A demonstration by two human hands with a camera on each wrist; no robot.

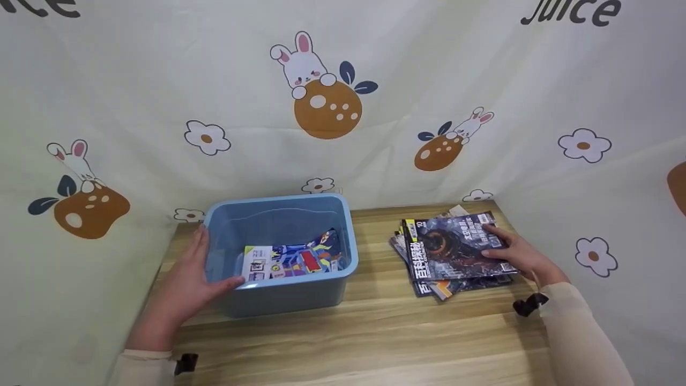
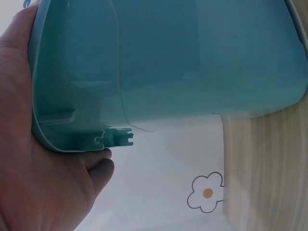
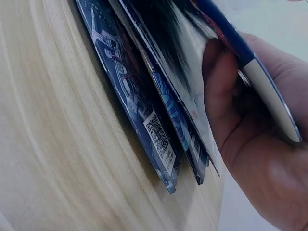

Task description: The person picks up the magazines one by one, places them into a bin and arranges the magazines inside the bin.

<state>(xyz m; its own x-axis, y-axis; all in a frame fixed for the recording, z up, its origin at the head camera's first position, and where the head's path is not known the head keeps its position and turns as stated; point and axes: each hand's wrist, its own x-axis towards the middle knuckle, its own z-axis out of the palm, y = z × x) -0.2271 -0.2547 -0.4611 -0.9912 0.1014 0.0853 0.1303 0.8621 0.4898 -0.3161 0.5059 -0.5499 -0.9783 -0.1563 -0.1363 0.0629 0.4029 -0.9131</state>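
A blue plastic bin (image 1: 289,295) stands on the left of the table, with a colourful magazine (image 1: 305,260) lying inside it. My left hand (image 1: 179,284) holds the bin's front left corner, thumb at the front rim and fingers along the left side; the left wrist view shows the palm against the bin. At the right, my right hand (image 1: 520,256) grips the right edge of a dark-covered magazine (image 1: 455,249) on top of a loose pile. In the right wrist view, that hand (image 3: 260,154) has the magazine between its fingers, its edge lifted from the lower magazines (image 3: 139,110).
Other magazines (image 1: 423,289) stick out unevenly beneath the top one. The wood-grain table (image 1: 370,332) runs between bin and pile and along the front. A printed cloth (image 1: 241,96) with rabbits and flowers hangs behind and on both sides.
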